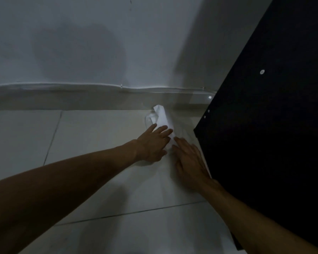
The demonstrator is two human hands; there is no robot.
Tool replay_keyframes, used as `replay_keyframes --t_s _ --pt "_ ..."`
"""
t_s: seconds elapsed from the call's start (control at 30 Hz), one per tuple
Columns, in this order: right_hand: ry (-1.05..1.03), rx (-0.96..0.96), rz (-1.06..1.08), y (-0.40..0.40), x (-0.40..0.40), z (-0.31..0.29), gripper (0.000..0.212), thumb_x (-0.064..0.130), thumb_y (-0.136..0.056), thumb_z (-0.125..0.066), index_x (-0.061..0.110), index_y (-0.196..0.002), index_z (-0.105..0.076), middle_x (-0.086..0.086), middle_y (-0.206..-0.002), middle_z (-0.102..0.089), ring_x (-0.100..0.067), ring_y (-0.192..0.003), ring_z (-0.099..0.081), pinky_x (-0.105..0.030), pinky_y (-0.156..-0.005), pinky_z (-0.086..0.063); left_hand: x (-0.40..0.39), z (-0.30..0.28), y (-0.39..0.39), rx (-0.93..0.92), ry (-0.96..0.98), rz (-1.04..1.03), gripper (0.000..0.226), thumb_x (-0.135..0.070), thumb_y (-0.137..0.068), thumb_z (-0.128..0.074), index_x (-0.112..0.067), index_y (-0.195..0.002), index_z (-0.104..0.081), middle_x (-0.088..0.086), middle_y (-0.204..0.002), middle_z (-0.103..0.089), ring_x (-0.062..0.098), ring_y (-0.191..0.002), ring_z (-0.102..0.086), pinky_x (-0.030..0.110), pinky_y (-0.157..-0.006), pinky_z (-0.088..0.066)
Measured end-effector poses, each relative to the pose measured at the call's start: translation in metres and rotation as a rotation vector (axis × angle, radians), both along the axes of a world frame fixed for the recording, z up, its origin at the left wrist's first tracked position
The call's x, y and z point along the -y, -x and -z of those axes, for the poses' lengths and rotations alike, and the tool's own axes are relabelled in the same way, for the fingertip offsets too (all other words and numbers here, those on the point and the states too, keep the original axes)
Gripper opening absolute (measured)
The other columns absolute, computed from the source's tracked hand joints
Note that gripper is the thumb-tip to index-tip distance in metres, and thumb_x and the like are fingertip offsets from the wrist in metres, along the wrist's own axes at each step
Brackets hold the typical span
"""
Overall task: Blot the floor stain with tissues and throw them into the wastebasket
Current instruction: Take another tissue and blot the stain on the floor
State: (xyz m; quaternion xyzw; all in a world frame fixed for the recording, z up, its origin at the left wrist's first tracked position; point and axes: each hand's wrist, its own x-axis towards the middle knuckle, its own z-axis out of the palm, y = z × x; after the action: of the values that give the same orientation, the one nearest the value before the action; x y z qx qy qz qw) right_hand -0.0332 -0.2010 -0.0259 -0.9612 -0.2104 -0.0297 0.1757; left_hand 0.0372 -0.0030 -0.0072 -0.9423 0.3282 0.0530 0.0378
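no readable text, no labels, no brands, no numbers, no signs anywhere

White tissue (162,117), folded into a long strip, lies flat on pale tiled floor (99,136) near the baseboard. Near end hidden under fingers. A faint wet outline (148,119) touches its left edge; stain otherwise hard to make out.

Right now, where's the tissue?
In the head view the tissue lies flat on the floor right of centre, near the skirting, with the left hand and right hand pressing its near end, beside the black panel.
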Motion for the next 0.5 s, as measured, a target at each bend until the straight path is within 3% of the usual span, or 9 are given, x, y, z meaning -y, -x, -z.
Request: replay_keyframes --t_s 0.07,0.2,0.37,0.5 --pt "0.016 0.005 -0.039 -0.002 0.0 0.001 0.048 0.007 -0.096 -0.052 0.001 -0.143 -0.056 -0.019 -0.159 -0.043 -0.038 -0.152 -0.035 -0.066 -0.122 -0.025 -0.002 0.001 -0.001 0.018 0.03 0.002 0.068 -0.046 -0.1 -0.05 -0.009 -0.156 -0.036 0.009 -0.169 -0.018 0.026 -0.157 -0.012 0.052 -0.126 -0.009" --pt "0.027 -0.066 -0.022 -0.01 0.0 0.004 0.054 0.015 -0.105 -0.048 0.016 -0.158 -0.038 -0.007 -0.17 -0.022 -0.025 -0.16 -0.014 -0.052 -0.13 -0.004 -0.007 0.003 0.0 0.016 0.075 0.018 0.066 -0.043 -0.101 -0.049 -0.009 -0.156 -0.036 0.01 -0.167 -0.025 0.024 -0.155 -0.019 0.05 -0.126 -0.01" --pt "-0.039 -0.046 0.015 -0.016 -0.007 0.008 0.053 0.022 -0.106 -0.048 0.019 -0.158 -0.039 -0.011 -0.168 -0.029 -0.027 -0.157 -0.023 -0.055 -0.128 -0.014 -0.008 0.001 -0.001 0.022 0.136 0.025 0.061 -0.038 -0.1 -0.053 -0.01 -0.153 -0.041 0.009 -0.166 -0.03 0.024 -0.153 -0.025 0.047 -0.125 -0.015" --pt "-0.009 -0.1 0.02 -0.023 -0.013 0.014 0.059 0.03 -0.107 -0.043 0.024 -0.163 -0.025 -0.002 -0.173 -0.013 -0.018 -0.16 -0.011 -0.052 -0.129 -0.003 -0.009 -0.003 -0.002 0.028 0.169 0.052 0.058 -0.035 -0.099 -0.055 -0.01 -0.151 -0.045 0.009 -0.164 -0.034 0.024 -0.152 -0.029 0.048 -0.124 -0.02"
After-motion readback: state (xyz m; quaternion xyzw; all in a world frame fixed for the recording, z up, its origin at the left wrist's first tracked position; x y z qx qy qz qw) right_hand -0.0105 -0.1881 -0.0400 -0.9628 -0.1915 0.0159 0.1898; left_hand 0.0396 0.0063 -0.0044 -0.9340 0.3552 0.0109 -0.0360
